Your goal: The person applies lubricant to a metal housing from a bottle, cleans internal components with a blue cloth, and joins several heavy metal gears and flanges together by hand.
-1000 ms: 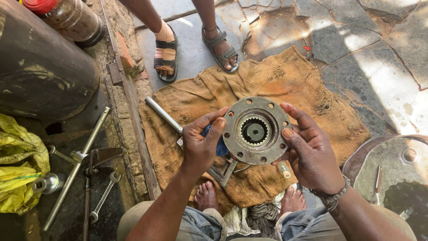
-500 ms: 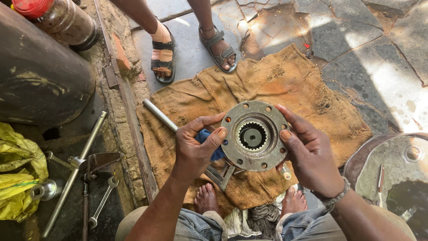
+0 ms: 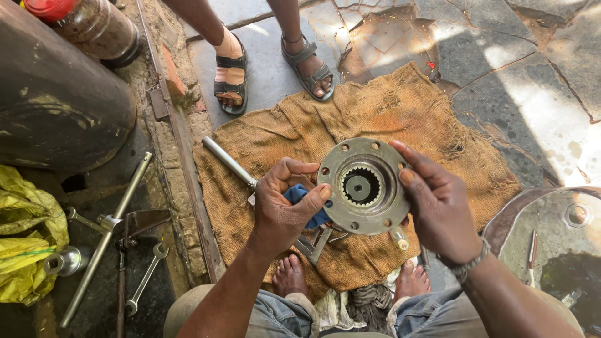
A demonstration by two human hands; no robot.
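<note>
- Round metal hub flange (image 3: 365,186), splined bore facing up, is held mid-air over the burlap sack (image 3: 388,119), btwn both hands.
- Left hand (image 3: 282,209) grips flange's left rim w/ a blue rag (image 3: 302,199) pinched under thumb + fingers.
- Right hand (image 3: 438,203) clasps right rim, fingertips on the face.
- Judgement: keep right grip firm, work rag around face + splines; part looks heavy, bare feet (image 3: 289,275) directly below.
</note>
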